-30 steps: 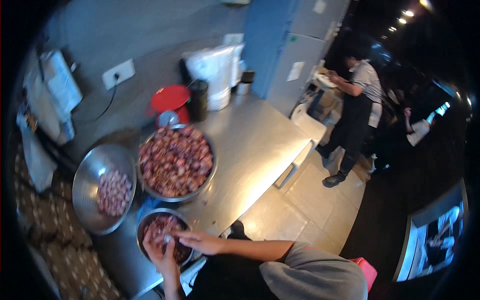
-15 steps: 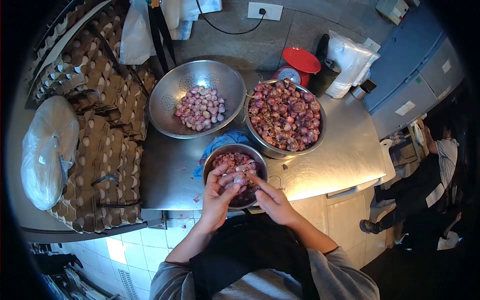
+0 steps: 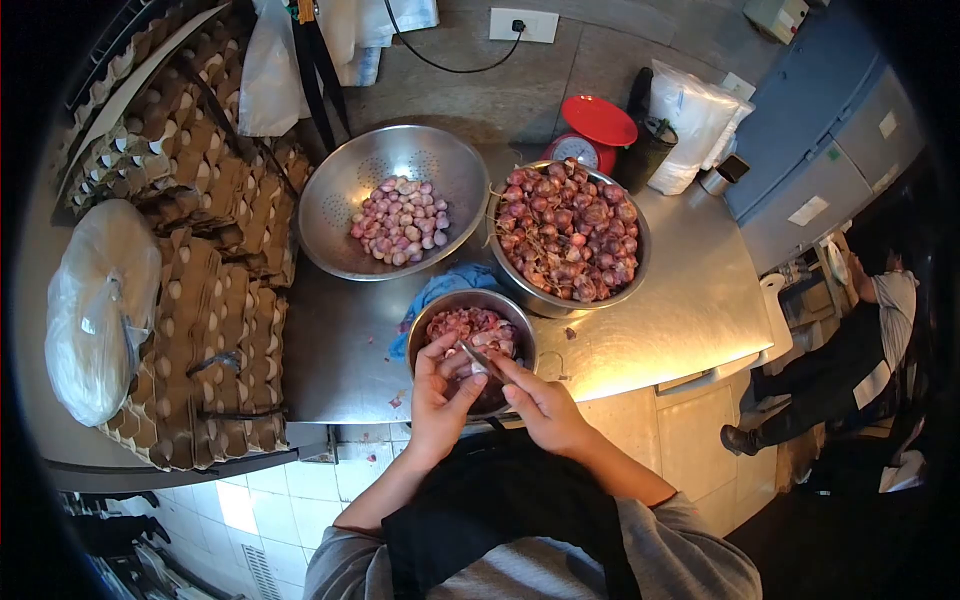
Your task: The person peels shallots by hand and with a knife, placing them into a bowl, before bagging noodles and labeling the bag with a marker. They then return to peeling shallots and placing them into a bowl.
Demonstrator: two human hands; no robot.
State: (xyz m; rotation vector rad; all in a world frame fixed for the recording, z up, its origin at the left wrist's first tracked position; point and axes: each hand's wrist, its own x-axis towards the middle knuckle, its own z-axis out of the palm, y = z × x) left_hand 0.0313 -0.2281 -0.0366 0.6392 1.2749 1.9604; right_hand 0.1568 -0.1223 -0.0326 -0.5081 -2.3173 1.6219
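Observation:
My left hand (image 3: 440, 402) pinches a pale shallot (image 3: 479, 371) between thumb and fingers, over a small steel bowl (image 3: 414, 338). A small knife (image 3: 476, 357) is in my right hand (image 3: 546, 408), its blade at the shallot; the handle is mostly hidden by the fingers. Reddish peelings (image 3: 468, 324) fill the bowl beneath my hands. Behind it on the left, a steel colander (image 3: 325, 205) holds a heap of peeled shallots (image 3: 400, 222). To the right, a deep steel bowl (image 3: 645, 262) is piled with unpeeled shallots (image 3: 568, 230).
A blue cloth (image 3: 455, 280) lies behind the small bowl on the steel table (image 3: 680, 310). Stacked egg trays (image 3: 195, 360) and a plastic bag (image 3: 95, 310) stand at left. A red scale (image 3: 598, 120) sits behind the deep bowl. Another person (image 3: 850, 350) stands at right.
The knife blade has come into view, lying across the shallot. My right hand has turned and drawn closer to the left. The head view has shifted slightly.

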